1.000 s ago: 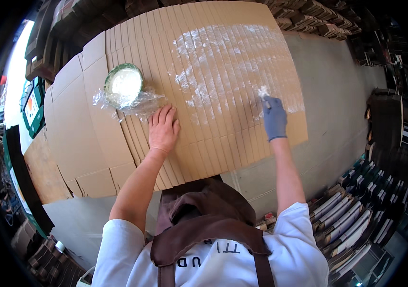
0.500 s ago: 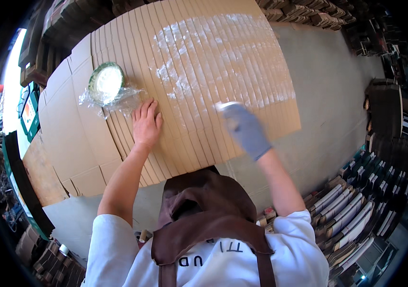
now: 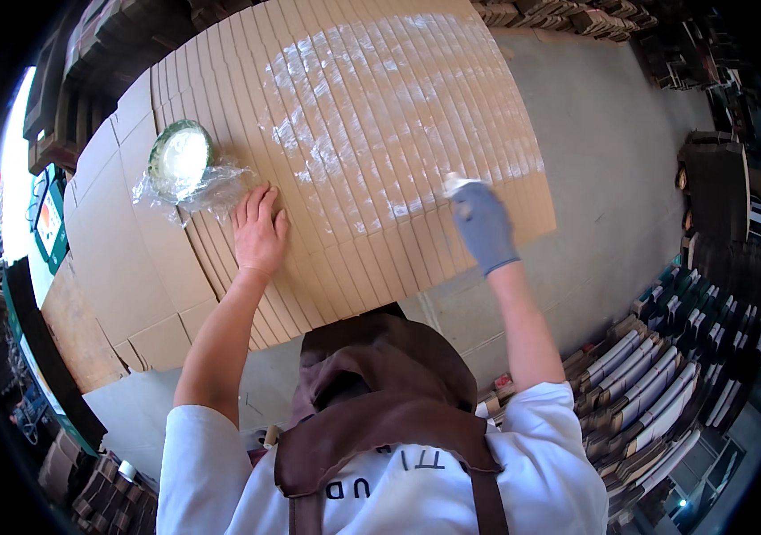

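Cardboard sheets (image 3: 372, 178), overlapped in one fan, fill the desk. On the fan's near edge the bare left hand (image 3: 258, 234) lies flat, fingers spread, holding nothing. Right of it the gloved right hand (image 3: 484, 227) is closed around a white wad (image 3: 457, 185). Beyond the left hand sits one round tub (image 3: 179, 160) in clear wrap. White smears cover the fan's far part.

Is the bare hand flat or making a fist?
Flat. The left hand lies palm down on the cardboard sheets with its fingers spread.
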`<state>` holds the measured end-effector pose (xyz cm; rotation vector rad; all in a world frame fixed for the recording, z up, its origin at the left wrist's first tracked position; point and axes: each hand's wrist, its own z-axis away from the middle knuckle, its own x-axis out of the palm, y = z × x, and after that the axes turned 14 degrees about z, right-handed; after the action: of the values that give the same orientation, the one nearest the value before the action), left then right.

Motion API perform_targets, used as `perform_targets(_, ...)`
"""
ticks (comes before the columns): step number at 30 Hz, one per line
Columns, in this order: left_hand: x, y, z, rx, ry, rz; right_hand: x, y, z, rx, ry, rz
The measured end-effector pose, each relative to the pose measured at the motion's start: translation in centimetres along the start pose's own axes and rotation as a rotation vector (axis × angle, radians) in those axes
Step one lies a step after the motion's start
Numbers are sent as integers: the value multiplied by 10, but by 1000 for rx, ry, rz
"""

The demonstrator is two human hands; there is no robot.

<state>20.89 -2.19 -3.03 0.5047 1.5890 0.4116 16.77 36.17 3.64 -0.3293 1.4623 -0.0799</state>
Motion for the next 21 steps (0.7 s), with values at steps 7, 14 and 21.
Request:
perform_targets(7,0,2,-4,-1,7,6,6,-6,8,-118,0,85)
perform_targets(14,0,-3,1,-2,0,-19,8,-2,6,-83,182,10)
perform_targets(21,1,-2,-3,8,19,-28,-9,51,-14,123,73,183)
